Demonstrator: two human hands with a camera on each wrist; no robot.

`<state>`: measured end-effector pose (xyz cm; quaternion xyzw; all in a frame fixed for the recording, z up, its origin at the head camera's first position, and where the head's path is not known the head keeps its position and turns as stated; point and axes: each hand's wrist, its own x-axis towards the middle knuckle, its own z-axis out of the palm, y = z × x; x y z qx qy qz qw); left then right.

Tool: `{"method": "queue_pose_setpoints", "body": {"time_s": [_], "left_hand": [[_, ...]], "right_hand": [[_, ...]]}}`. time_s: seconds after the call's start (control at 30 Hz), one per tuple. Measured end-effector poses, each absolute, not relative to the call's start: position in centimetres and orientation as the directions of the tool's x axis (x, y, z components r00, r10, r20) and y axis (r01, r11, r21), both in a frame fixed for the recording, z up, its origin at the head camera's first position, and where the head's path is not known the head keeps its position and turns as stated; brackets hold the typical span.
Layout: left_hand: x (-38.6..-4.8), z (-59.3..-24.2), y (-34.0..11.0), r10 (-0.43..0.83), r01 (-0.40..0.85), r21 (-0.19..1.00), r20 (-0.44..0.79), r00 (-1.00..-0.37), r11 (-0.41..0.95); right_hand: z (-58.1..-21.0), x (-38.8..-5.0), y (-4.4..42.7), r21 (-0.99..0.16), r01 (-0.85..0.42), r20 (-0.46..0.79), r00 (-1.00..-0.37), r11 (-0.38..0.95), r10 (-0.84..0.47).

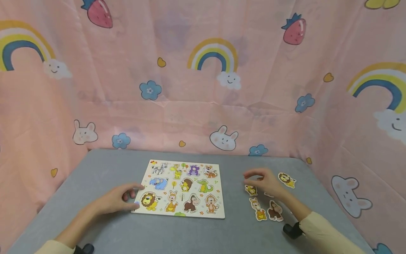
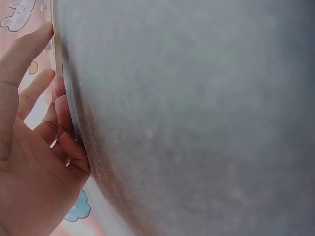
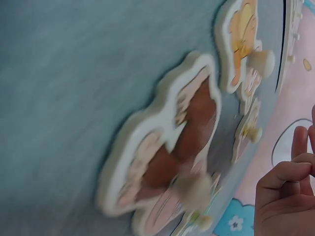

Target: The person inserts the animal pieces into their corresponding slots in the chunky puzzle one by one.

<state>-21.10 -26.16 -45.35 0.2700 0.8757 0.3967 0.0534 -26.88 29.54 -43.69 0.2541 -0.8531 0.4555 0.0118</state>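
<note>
A flat animal puzzle board [image 1: 177,208] lies left of the table's middle. My left hand [image 1: 111,201] touches its left edge, thumb and index finger spread along it; in the left wrist view the left hand [image 2: 39,162] has its other fingers loosely bent. My right hand [image 1: 263,181] hovers over loose puzzle pieces, thumb and index finger apart, with nothing visible between them. Below its fingertips lies a yellow-and-brown piece [image 1: 251,191]. Nearer me lie a kangaroo piece [image 1: 258,209] and a brown ape piece [image 1: 275,211]. Knobs stand up from pieces in the right wrist view.
A lion piece [image 1: 287,180] lies beyond my right wrist. Another piece [image 1: 269,194] is mostly hidden under the right hand. The grey tabletop [image 1: 152,234] ends against a pink printed curtain [image 1: 190,116] at the back and sides.
</note>
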Motion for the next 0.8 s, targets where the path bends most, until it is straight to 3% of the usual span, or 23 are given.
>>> {"method": "queue_pose_setpoints", "body": {"time_s": [0.33, 0.57, 0.8], "left_hand": [[-21.2, -45.3, -26.3, 0.506, 0.427, 0.716, 0.118, -0.854, 0.553], [-21.2, -45.3, -26.2, 0.503, 0.415, 0.72, 0.106, -0.858, 0.556], [-21.2, -45.3, -26.2, 0.505, 0.414, 0.727, 0.108, -0.856, 0.548]], "right_hand": [[-43.7, -26.1, 31.2, -0.785, -0.429, 0.218, -0.866, 0.447, -0.45], [-44.2, -25.8, 31.5, -0.763, -0.352, 0.134, -0.907, 0.543, -0.4], [-44.6, -25.7, 31.4, -0.744, -0.369, 0.154, -0.906, 0.558, -0.394]]}}
